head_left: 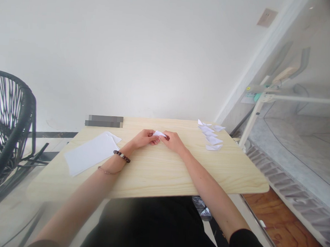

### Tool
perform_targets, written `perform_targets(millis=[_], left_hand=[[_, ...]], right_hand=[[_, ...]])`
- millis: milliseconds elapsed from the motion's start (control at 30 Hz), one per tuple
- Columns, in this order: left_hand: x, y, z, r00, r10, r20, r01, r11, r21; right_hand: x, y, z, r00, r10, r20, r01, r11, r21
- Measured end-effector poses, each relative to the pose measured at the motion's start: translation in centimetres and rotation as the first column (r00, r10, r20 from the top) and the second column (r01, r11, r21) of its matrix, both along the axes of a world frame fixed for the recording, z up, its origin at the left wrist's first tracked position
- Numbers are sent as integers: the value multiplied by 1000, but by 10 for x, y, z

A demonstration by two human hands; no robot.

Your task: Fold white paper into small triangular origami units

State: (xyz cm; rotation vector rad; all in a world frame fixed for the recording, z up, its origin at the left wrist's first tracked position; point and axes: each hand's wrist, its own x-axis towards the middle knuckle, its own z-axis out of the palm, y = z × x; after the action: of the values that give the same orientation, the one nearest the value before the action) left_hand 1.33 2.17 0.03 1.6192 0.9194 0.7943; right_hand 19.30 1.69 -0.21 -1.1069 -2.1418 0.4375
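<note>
Over the middle of the table, a small folded piece of white paper [159, 133] is pinched between both of my hands. My left hand [145, 139] grips its left side, fingers curled, with a beaded bracelet and a thin bangle at the wrist. On the other side my right hand [171, 140] closes thumb and fingers on the paper's right end. Much of the paper is covered by my fingers. Several folded white paper boats [209, 133] lie in a group at the table's right. Flat white paper sheets [92, 152] rest on the left, beside my left forearm.
The pale wooden table [156, 175] stands against a white wall [158, 56]. A blurred-out grey strip covers something at its back left. A dark woven chair [10, 129] is on the left. At right, a white metal frame [256, 114] stands past the table's edge.
</note>
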Motion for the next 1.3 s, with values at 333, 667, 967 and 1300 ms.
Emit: perform_targets(millis=[333,667,967,1300], left_hand=[[-2,3,-5,999,-14,45,15,999,-31],[-1,2,-4,999,-15,33,16,999,-29],[0,0,0,1000,-12,16,13,999,-33],[-1,-3,2,999,-10,-52,12,1000,25]], right_hand=[[1,1,0,999,35,-7,-34,999,20],[2,1,-2,1000,15,7,-15,1000,6],[1,1,-1,1000,18,-6,-18,1000,-12],[0,0,0,999,42,-29,-43,999,-32]])
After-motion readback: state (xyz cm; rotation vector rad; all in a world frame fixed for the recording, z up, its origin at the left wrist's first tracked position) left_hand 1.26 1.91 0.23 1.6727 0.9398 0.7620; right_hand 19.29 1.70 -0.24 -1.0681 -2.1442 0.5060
